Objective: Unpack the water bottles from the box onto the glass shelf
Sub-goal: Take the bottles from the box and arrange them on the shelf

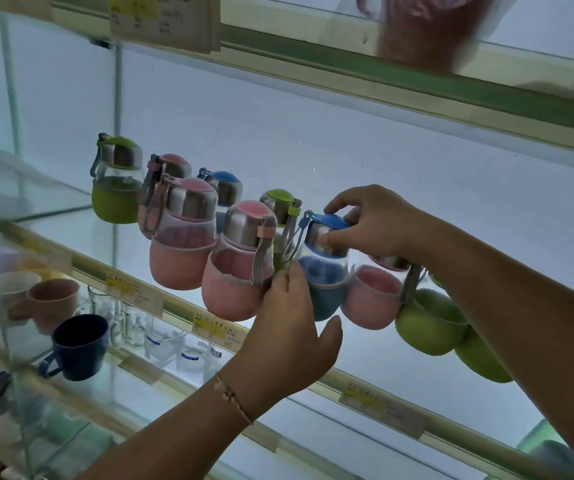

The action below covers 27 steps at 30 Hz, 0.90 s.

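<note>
As hands [292,327] [372,226] grip a blue bottle [325,289], pink bottles [237,292] [370,303] flank it.

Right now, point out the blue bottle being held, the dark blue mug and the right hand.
blue bottle [330,296]: head view, on its blue sleeve.
dark blue mug [81,355]: head view, on its outer wall.
right hand [382,223]: head view, on its back.

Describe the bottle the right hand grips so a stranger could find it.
On the lit glass shelf, take the front row of bottles. The blue bottle stands between two pink ones, its steel cap gripped by the right hand; it is that row's only blue one.
</note>
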Available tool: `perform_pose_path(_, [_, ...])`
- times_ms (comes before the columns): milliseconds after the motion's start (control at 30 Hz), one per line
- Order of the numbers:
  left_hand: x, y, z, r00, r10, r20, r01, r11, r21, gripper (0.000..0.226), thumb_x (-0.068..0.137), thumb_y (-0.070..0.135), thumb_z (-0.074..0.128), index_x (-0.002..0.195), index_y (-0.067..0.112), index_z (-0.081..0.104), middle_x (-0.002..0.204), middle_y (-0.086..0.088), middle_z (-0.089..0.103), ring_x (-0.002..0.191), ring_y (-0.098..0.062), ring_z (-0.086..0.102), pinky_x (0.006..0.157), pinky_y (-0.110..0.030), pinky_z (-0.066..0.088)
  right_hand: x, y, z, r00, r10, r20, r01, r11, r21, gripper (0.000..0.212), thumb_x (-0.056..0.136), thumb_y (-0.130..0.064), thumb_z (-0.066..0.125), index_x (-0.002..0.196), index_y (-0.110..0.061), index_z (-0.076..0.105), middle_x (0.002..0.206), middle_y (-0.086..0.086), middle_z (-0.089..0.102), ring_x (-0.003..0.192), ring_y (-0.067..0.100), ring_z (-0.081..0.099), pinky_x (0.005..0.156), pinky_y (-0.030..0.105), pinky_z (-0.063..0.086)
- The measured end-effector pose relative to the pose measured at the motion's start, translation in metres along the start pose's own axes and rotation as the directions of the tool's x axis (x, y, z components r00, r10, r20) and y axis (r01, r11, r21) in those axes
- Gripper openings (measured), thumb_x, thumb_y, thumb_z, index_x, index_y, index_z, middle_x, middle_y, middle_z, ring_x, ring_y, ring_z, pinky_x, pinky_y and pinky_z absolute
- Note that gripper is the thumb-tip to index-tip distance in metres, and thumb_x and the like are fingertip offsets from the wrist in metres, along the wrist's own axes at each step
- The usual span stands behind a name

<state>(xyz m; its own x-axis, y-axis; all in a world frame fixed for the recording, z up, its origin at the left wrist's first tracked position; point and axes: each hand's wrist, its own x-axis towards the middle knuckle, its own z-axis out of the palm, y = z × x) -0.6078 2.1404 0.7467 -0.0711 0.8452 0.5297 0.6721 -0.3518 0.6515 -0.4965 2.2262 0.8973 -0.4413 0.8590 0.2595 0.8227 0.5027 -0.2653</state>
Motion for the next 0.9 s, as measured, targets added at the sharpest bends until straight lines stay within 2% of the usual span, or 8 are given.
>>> perform_pose_path(167, [-0.009,-0.004,0.0,0.998,0.031,0.046,-0.029,0.998,-0.047,0.093,0.091,0.047,0.056,0.155,0.017,-0.004,0.163,0.005,0.0,0.149,-0.011,0.006,0.112,-0.017,0.008,-0.02,-0.004,0.0,0.998,0.054,-0.022,-0.054,0.998,0.029,0.043,0.071,-0.037,0.078,0.112,-0.033,0.067,0.096,-0.006,0.069,0.084,0.009,0.065,0.077,0.028,0.053])
perform_pose_path(267, [-0.009,-0.001,-0.002,0.996,0.029,0.089,-0.018,0.993,-0.119,0.089,0.09,0.043,0.06,0.154,0.018,0.005,0.161,0.004,0.014,0.146,-0.015,0.02,0.118,-0.03,0.026,-0.033,-0.008,-0.003,0.997,0.065,-0.038,-0.065,0.998,0.015,0.044,0.072,-0.034,0.078,0.115,-0.031,0.067,0.099,-0.009,0.065,0.082,0.003,0.061,0.078,0.026,0.051])
perform_pose_path(400, [-0.013,0.008,-0.006,0.994,0.014,0.106,0.007,0.98,-0.198,0.074,0.088,0.035,0.064,0.147,0.02,0.022,0.143,0.005,0.037,0.127,-0.01,0.042,0.101,-0.022,0.041,-0.05,-0.009,-0.01,0.995,0.098,-0.035,-0.096,0.994,0.047,0.045,0.072,-0.033,0.079,0.115,-0.032,0.067,0.101,-0.011,0.064,0.083,0.004,0.063,0.077,0.026,0.053])
perform_pose_path(500, [-0.016,0.015,-0.006,0.989,0.003,0.147,0.031,0.973,-0.229,0.061,0.087,0.034,0.064,0.138,0.022,0.032,0.134,0.005,0.045,0.117,-0.012,0.05,0.095,-0.025,0.049,-0.062,-0.006,-0.015,0.995,0.101,-0.024,-0.1,0.994,0.039,0.048,0.072,-0.034,0.08,0.118,-0.031,0.065,0.101,-0.01,0.063,0.084,0.007,0.064,0.081,0.028,0.056])
perform_pose_path(667, [-0.025,0.037,0.0,0.985,-0.002,0.172,0.044,0.969,-0.242,0.052,0.089,0.038,0.062,0.133,0.027,0.037,0.13,0.011,0.05,0.102,0.0,0.053,0.08,-0.01,0.043,-0.088,0.007,-0.027,0.995,0.095,-0.03,-0.095,0.995,0.018,0.046,0.071,-0.038,0.08,0.114,-0.033,0.067,0.102,-0.012,0.067,0.091,0.009,0.064,0.075,0.024,0.054])
perform_pose_path(767, [-0.036,0.057,0.007,0.987,0.034,0.159,0.014,0.957,-0.29,0.055,0.089,0.031,0.064,0.134,0.036,0.033,0.112,0.03,0.046,0.091,0.02,0.049,0.064,0.005,0.038,-0.107,0.018,-0.036,0.994,0.103,-0.023,-0.102,0.994,0.029,0.044,0.073,-0.034,0.081,0.115,-0.032,0.067,0.097,-0.015,0.064,0.087,0.006,0.063,0.069,0.019,0.049])
perform_pose_path(833, [-0.041,0.068,0.015,0.986,0.052,0.156,0.001,0.948,-0.317,0.062,0.09,0.028,0.064,0.14,0.036,0.029,0.109,0.035,0.044,0.091,0.026,0.046,0.066,0.009,0.035,-0.119,0.027,-0.042,0.993,0.115,-0.023,-0.114,0.993,0.039,0.043,0.072,-0.034,0.081,0.113,-0.033,0.067,0.096,-0.016,0.063,0.082,0.005,0.062,0.07,0.022,0.05])
perform_pose_path(900, [-0.045,0.079,0.023,0.985,0.057,0.164,0.001,0.944,-0.331,0.064,0.09,0.029,0.063,0.142,0.037,0.027,0.117,0.029,0.046,0.093,0.021,0.047,0.067,0.007,0.037,-0.13,0.038,-0.048,0.993,0.116,-0.015,-0.115,0.993,0.03,0.043,0.072,-0.035,0.081,0.113,-0.034,0.067,0.101,-0.011,0.063,0.083,0.006,0.062,0.072,0.024,0.051])
